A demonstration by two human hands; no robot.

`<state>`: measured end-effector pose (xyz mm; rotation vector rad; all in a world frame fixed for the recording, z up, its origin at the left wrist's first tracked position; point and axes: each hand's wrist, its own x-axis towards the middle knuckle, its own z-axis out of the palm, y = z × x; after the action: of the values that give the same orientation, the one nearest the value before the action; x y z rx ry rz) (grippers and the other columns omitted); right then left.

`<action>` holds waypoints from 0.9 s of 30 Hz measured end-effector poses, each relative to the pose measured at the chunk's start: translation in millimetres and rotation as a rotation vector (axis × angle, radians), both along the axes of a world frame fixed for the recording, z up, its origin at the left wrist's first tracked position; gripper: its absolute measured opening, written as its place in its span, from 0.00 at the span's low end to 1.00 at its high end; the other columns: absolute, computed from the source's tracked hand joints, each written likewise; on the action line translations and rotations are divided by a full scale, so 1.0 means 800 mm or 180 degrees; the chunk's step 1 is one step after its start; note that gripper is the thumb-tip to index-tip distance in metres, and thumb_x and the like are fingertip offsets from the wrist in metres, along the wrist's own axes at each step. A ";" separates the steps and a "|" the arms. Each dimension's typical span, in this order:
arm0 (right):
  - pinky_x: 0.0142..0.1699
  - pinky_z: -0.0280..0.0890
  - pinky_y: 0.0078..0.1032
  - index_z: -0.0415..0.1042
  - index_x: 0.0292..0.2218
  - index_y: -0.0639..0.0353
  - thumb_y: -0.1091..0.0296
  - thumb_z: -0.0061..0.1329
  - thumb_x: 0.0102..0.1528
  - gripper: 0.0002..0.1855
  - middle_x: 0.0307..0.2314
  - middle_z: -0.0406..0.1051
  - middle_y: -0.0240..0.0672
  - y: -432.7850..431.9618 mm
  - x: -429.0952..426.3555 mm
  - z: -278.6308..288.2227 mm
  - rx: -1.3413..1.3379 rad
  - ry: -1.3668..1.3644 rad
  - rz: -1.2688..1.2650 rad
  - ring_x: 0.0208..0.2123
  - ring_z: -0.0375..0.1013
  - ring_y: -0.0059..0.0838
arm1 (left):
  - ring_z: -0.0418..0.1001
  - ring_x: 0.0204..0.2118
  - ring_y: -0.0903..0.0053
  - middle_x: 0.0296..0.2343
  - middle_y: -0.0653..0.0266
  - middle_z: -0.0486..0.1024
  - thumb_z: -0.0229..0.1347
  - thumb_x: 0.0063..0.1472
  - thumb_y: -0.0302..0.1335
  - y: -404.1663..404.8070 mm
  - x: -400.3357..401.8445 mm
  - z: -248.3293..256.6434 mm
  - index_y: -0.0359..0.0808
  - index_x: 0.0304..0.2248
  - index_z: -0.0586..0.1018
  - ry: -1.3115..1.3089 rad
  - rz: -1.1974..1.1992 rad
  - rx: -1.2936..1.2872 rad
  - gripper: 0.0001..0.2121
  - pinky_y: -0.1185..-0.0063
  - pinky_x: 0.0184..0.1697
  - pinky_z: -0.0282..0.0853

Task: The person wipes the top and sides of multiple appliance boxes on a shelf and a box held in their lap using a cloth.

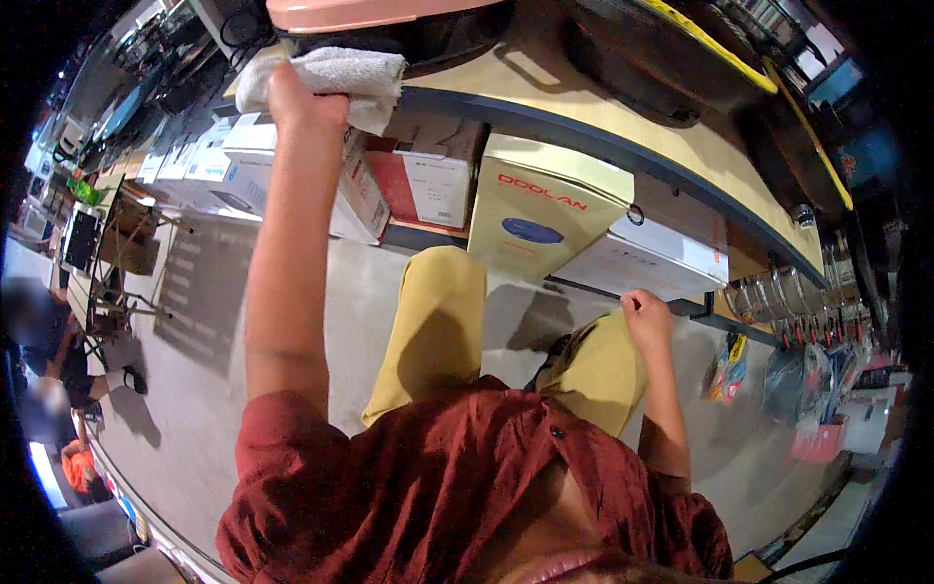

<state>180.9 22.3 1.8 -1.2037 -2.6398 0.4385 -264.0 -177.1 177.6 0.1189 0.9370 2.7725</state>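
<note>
My left hand (303, 98) grips a folded white terry cloth (357, 73) at the shelf's left end, just below a pink-topped appliance (379, 13) with a dark lower part. The cloth hides part of the shelf edge and most of my fingertips. My right hand (648, 314) is curled into a loose fist near my right knee, in front of a white carton (649, 255) on the lower level, and nothing shows in it. Dark appliances with yellow trim (751, 73) stand on the light wooden shelf (606, 109).
Below the shelf's dark edge stand a yellow box (547, 208), a red and white box (423, 182) and several white cartons (244, 164). Glass lids or pans (795, 299) and plastic-wrapped goods (810, 379) are at the right. People and a folding table (91, 255) are at the far left.
</note>
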 end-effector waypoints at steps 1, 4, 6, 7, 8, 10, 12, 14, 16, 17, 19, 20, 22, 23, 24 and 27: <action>0.36 0.64 0.34 0.72 0.29 0.57 0.59 0.47 0.49 0.11 0.27 0.71 0.40 0.000 -0.002 0.001 -0.0026 -0.0009 -0.0003 0.30 0.70 0.42 | 0.62 0.48 0.53 0.45 0.51 0.65 0.36 0.59 0.38 0.005 0.006 -0.002 0.35 0.46 0.63 0.0032 -0.0005 0.0102 0.19 0.52 0.51 0.53; 0.35 0.65 0.34 0.73 0.29 0.56 0.59 0.47 0.48 0.11 0.27 0.71 0.39 -0.001 0.003 0.005 -0.0034 0.0042 -0.0049 0.30 0.71 0.41 | 0.61 0.49 0.54 0.45 0.51 0.64 0.34 0.61 0.41 0.026 0.039 0.000 0.33 0.46 0.62 0.0042 0.0109 0.0168 0.21 0.53 0.54 0.51; 0.35 0.65 0.34 0.73 0.29 0.55 0.59 0.47 0.48 0.11 0.27 0.71 0.39 0.000 0.004 0.000 0.0033 0.0228 0.0058 0.29 0.71 0.41 | 0.60 0.50 0.55 0.46 0.51 0.63 0.35 0.61 0.41 0.027 0.050 -0.003 0.33 0.46 0.62 0.0005 0.0016 0.0307 0.21 0.55 0.54 0.52; 0.34 0.65 0.34 0.73 0.29 0.55 0.59 0.47 0.48 0.11 0.27 0.71 0.39 0.001 0.005 -0.001 -0.0006 0.0235 0.0000 0.29 0.71 0.41 | 0.60 0.50 0.56 0.46 0.51 0.62 0.34 0.62 0.40 0.030 0.056 -0.002 0.33 0.46 0.62 -0.0008 0.0093 0.0265 0.21 0.56 0.55 0.51; 0.34 0.65 0.34 0.73 0.29 0.55 0.59 0.47 0.48 0.11 0.27 0.71 0.39 0.001 0.005 -0.001 -0.0044 0.0243 -0.0055 0.29 0.71 0.41 | 0.60 0.50 0.56 0.46 0.50 0.62 0.34 0.62 0.40 0.035 0.062 0.001 0.33 0.46 0.62 -0.0041 0.0053 0.0277 0.21 0.56 0.55 0.51; 0.34 0.65 0.34 0.73 0.28 0.55 0.58 0.47 0.48 0.11 0.26 0.71 0.39 0.002 0.008 -0.002 -0.0051 0.0245 -0.0116 0.29 0.71 0.41 | 0.60 0.50 0.55 0.46 0.50 0.62 0.33 0.62 0.40 0.044 0.070 -0.002 0.33 0.47 0.61 -0.0057 -0.0006 0.0340 0.21 0.56 0.55 0.51; 0.34 0.65 0.35 0.73 0.27 0.55 0.59 0.47 0.48 0.11 0.25 0.71 0.39 0.001 0.011 -0.004 0.0016 0.0253 -0.0143 0.28 0.71 0.42 | 0.59 0.51 0.55 0.46 0.50 0.62 0.33 0.62 0.41 0.052 0.074 -0.006 0.32 0.47 0.61 -0.0006 -0.0061 0.0449 0.22 0.56 0.55 0.50; 0.34 0.65 0.35 0.72 0.27 0.56 0.59 0.47 0.48 0.11 0.25 0.71 0.39 0.001 0.009 0.000 0.0091 0.0150 -0.0103 0.28 0.70 0.42 | 0.59 0.51 0.56 0.47 0.51 0.62 0.32 0.62 0.41 0.058 0.078 -0.007 0.33 0.48 0.60 -0.0113 -0.0064 0.0525 0.22 0.56 0.56 0.50; 0.33 0.64 0.36 0.72 0.27 0.56 0.59 0.47 0.48 0.11 0.25 0.71 0.39 -0.004 0.012 -0.001 0.0100 0.0114 -0.0111 0.28 0.70 0.42 | 0.59 0.51 0.58 0.46 0.53 0.62 0.33 0.62 0.40 0.059 0.102 0.003 0.33 0.47 0.61 -0.0359 -0.0120 0.0611 0.21 0.61 0.56 0.51; 0.33 0.64 0.36 0.72 0.27 0.56 0.59 0.46 0.48 0.11 0.25 0.71 0.40 -0.004 0.012 -0.001 0.0107 0.0155 -0.0142 0.28 0.70 0.43 | 0.59 0.51 0.58 0.46 0.52 0.62 0.33 0.62 0.40 0.063 0.106 0.001 0.33 0.48 0.61 -0.0328 -0.0195 0.0551 0.21 0.61 0.56 0.51; 0.34 0.64 0.36 0.72 0.27 0.57 0.59 0.46 0.48 0.11 0.24 0.71 0.40 -0.004 0.013 0.003 0.0113 0.0203 -0.0147 0.28 0.70 0.43 | 0.58 0.51 0.58 0.47 0.52 0.61 0.33 0.62 0.40 0.070 0.110 0.003 0.33 0.48 0.60 -0.0248 -0.0333 0.0456 0.21 0.61 0.57 0.50; 0.34 0.64 0.36 0.72 0.27 0.58 0.59 0.45 0.48 0.12 0.24 0.71 0.40 -0.006 0.015 0.005 0.0102 0.0200 -0.0135 0.28 0.70 0.43 | 0.57 0.52 0.59 0.47 0.52 0.61 0.33 0.62 0.39 0.075 0.114 0.003 0.32 0.47 0.60 -0.0321 -0.0359 0.0536 0.21 0.61 0.57 0.49; 0.34 0.64 0.37 0.71 0.26 0.58 0.59 0.45 0.48 0.12 0.24 0.70 0.41 -0.005 0.016 0.007 0.0110 0.0211 -0.0101 0.28 0.70 0.43 | 0.59 0.51 0.58 0.47 0.52 0.62 0.34 0.62 0.38 0.087 0.115 -0.003 0.32 0.47 0.61 -0.0312 -0.0467 0.0534 0.20 0.60 0.56 0.50; 0.34 0.64 0.37 0.71 0.26 0.59 0.59 0.45 0.48 0.12 0.24 0.70 0.41 -0.005 0.016 0.006 0.0123 0.0212 -0.0088 0.28 0.70 0.44 | 0.59 0.51 0.58 0.47 0.52 0.62 0.34 0.62 0.37 0.094 0.115 -0.005 0.31 0.47 0.61 -0.0309 -0.0531 0.0534 0.20 0.59 0.56 0.51; 0.34 0.64 0.37 0.71 0.26 0.59 0.60 0.44 0.49 0.12 0.23 0.70 0.42 -0.007 0.017 0.006 0.0126 0.0209 -0.0085 0.28 0.70 0.44 | 0.60 0.50 0.59 0.45 0.52 0.64 0.35 0.61 0.35 0.098 0.120 -0.004 0.31 0.46 0.62 -0.0374 -0.0588 0.0540 0.18 0.60 0.55 0.52; 0.34 0.64 0.38 0.71 0.26 0.60 0.60 0.44 0.48 0.12 0.24 0.70 0.42 -0.010 0.011 0.015 0.0127 0.0185 -0.0075 0.28 0.70 0.44 | 0.61 0.49 0.59 0.45 0.52 0.64 0.35 0.61 0.35 0.113 0.130 -0.006 0.31 0.45 0.62 -0.0129 -0.0448 0.0241 0.18 0.59 0.55 0.52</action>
<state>189.8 14.7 13.8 -1.1904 -2.5705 0.4084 -160.2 -86.6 172.6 0.1347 0.7824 2.6707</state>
